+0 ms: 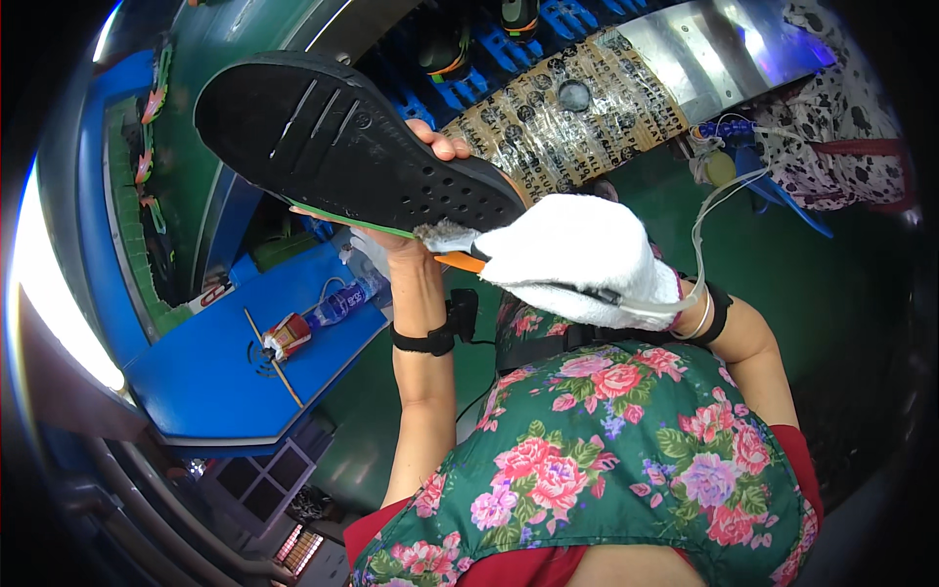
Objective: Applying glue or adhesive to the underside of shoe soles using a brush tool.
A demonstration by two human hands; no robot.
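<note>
My left hand is wrapped round a black shoe, its sole turned up toward me and its toe to the upper left. Green and orange show along the shoe's edges. A white glove covers my right hand, closed round a brush with greyish bristles. The bristle end meets the sole's lower edge, close to the heel. A clear tube runs along the gloved hand and off to the right. The glove hides most of the brush handle and my right fingers.
Ahead lies a tape-wrapped surface with a metal end. Dark shoes stand on blue slats behind it. At left, a blue table holds a bottle, a red-and-white container and a thin stick. Colourful shoes sit farther left.
</note>
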